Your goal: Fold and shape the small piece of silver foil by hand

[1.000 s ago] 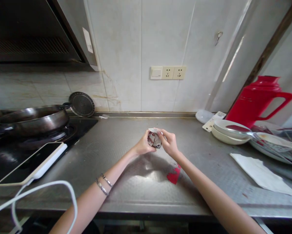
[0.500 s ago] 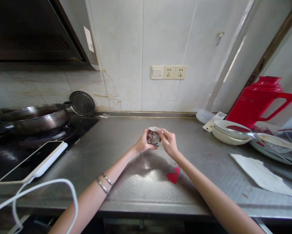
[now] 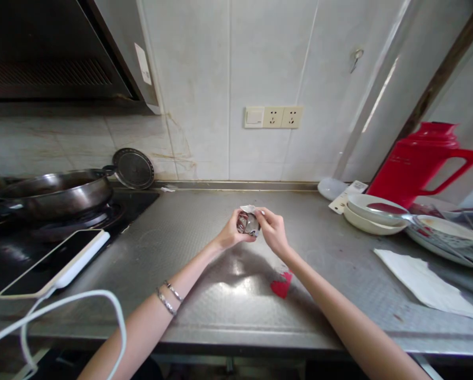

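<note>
Over the middle of the steel counter, both hands hold a small round package (image 3: 250, 224), shiny, partly see-through and dark reddish-brown in places. A white flap (image 3: 248, 209) stands up at its top edge. My left hand (image 3: 232, 230) is curled around the left side, its thumb below. At the upper right, the fingers of my right hand (image 3: 272, 228) are pinched on the package's edge. What exactly is inside cannot be made out. Below the hands, a torn red scrap (image 3: 281, 285) lies on the counter, close to my right forearm.
A phone (image 3: 52, 264) with a white cable lies at the left, by a steel pan (image 3: 62, 195) on the black stove. To the right stand a red thermos (image 3: 414, 163), stacked white bowls (image 3: 373, 224) and a patterned plate (image 3: 442, 243), with a white tissue (image 3: 426, 285) in front.
The white flap at the package's top sits slightly further left and shows a little more. Both hands stay almost in the same place, still around the package.
</note>
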`<state>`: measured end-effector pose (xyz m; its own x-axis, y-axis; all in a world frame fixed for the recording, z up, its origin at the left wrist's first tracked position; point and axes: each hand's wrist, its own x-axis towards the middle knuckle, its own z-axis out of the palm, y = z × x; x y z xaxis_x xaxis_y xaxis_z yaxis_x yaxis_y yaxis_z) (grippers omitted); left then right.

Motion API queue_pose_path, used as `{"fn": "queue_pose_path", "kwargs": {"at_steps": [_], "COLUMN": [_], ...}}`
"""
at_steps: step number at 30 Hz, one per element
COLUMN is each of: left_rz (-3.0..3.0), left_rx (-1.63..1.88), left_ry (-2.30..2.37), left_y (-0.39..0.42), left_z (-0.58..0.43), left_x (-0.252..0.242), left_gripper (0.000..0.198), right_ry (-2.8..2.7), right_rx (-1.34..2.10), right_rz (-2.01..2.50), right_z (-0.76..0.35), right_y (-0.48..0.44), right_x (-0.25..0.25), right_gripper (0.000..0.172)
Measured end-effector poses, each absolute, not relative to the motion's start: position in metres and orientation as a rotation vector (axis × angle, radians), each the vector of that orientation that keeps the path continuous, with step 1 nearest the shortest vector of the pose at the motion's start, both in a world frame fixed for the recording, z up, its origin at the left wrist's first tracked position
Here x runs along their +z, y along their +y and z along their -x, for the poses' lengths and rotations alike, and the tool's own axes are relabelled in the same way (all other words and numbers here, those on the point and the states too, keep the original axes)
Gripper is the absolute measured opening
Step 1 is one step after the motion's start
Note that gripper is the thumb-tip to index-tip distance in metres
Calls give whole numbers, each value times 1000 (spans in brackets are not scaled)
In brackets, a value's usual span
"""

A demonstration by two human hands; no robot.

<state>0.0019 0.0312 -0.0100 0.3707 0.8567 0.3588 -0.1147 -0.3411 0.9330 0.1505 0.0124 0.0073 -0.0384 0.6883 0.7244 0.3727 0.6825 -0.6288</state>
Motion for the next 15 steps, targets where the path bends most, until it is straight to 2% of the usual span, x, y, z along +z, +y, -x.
{"fn": "queue_pose_path", "kwargs": {"at_steps": [4, 7, 15], "left_rz": [-1661, -1669, -1664], "left_rx": [1193, 1185, 1211], "left_ry": [572, 560, 737], "left_y": [36, 38, 29], "left_z": [-3, -4, -5], "left_x": [-13, -15, -13], "left_gripper": [71, 73, 74], "right_ry": [-1813, -1895, -1663], "right_rx": [186, 118, 230], "right_rz": [715, 620, 892], "right_z": [-151, -153, -156], "right_y": [7, 7, 15], "right_x": [9, 7, 5], "right_gripper": [29, 30, 33]}}
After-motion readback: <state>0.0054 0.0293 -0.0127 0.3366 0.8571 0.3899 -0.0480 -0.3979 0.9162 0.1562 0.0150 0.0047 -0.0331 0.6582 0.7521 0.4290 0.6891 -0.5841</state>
